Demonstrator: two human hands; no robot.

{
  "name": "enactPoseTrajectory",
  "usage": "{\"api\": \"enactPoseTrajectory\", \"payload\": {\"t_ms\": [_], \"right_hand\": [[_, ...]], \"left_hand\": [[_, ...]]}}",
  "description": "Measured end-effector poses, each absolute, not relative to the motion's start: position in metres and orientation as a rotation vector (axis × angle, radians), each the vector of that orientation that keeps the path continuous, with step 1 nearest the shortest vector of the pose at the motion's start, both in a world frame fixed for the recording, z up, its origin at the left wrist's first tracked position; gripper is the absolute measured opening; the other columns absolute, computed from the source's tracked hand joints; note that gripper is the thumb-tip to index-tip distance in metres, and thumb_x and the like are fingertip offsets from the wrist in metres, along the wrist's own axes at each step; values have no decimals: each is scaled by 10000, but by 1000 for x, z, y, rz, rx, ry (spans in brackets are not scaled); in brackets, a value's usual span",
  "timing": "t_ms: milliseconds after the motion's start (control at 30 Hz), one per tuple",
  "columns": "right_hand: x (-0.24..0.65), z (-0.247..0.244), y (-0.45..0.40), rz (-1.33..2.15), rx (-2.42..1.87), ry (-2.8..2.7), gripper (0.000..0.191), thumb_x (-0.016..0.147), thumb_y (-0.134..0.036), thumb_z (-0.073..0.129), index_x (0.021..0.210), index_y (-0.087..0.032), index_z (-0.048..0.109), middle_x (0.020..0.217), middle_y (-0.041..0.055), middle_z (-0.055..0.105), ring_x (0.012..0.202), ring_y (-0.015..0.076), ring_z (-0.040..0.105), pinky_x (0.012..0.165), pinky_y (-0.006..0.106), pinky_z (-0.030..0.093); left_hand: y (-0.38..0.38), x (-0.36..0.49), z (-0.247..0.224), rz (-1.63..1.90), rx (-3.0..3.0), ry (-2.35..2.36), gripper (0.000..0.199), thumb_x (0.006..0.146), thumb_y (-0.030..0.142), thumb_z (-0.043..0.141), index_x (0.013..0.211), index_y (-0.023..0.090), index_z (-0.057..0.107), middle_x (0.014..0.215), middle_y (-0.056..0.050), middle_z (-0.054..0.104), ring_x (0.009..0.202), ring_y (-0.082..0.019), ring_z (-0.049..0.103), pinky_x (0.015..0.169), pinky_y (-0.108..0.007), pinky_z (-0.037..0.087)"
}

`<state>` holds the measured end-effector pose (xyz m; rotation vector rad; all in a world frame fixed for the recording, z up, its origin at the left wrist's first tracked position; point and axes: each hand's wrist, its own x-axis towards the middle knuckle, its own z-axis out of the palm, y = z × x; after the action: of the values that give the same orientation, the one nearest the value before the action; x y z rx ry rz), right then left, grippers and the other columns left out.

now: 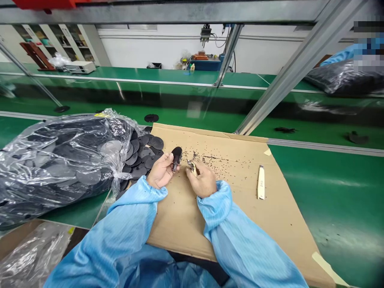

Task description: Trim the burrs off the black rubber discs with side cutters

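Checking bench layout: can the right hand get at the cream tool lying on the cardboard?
Probably yes: only cardboard and black specks lie between the right hand and the cream tool, but the held metal-tipped tool likely needs setting down first.

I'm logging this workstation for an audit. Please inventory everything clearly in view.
Black piece: one, black, left hand
Small tool: one, cream and metallic, right hand
Cardboard sheet: one, tan, centre
Specks: many, black, scattered over cardboard sheet
Slim object: one, cream, right on cardboard sheet
Plastic bag: one, clear, left
Discs: many, black, heaped beside plastic bag
Worktop: count unclear, green, under cardboard sheet
Metal beams: several, silver, above worktop
Cabinet: one, white, back left
Box: one, blue, back centre
Dark bag: one, black, back right
Sleeves: two, light blue, on forearms
Left hand: one, bare, left of centre
Right hand: one, bare, centre
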<state>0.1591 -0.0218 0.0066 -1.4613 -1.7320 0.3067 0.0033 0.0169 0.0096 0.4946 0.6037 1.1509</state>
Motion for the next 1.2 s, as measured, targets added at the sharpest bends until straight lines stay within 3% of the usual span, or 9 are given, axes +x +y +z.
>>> {"api": "enactPoseTrajectory", "payload": {"t_ms": [133, 333, 967, 1200], "right_hand": [[157, 7, -24, 287, -1463, -1865, 207, 834, -262, 524, 984, -208, 657, 869, 46, 657, 797, 189, 592, 737, 272, 439], [155, 5, -26, 218, -1466, -2043, 230, 823, -242, 556, 1028, -202, 652, 862, 50, 643, 801, 191, 580, 729, 272, 429], [152, 10, -29, 230, -1554, -2174, 218, 867, -285, 519, 1041, -237, 642, 856, 34, 645, 774, 176, 590, 660, 264, 410], [152, 14, -29, 207, -1606, -2245, 224, 861, -225, 506, 1046, -225, 632, 889, 47, 645, 809, 190, 598, 695, 277, 418]], "left_hand": [[17, 1, 11, 1118, 416, 603, 148, 792, 164, 665, 888, 167, 553, 760, -7, 583, 636, -117, 578, 505, -205, 460], [14, 1, 21, 1044, 368, 636, 121, 823, 172, 622, 932, 136, 583, 671, 7, 517, 457, -49, 423, 373, -143, 288], [14, 0, 16, 995, 498, 681, 132, 803, 214, 639, 903, 163, 570, 613, 29, 472, 426, -57, 415, 383, -157, 282], [14, 3, 15, 1025, 524, 710, 181, 763, 218, 686, 890, 154, 575, 596, 38, 462, 428, -50, 402, 383, -152, 302]]}}
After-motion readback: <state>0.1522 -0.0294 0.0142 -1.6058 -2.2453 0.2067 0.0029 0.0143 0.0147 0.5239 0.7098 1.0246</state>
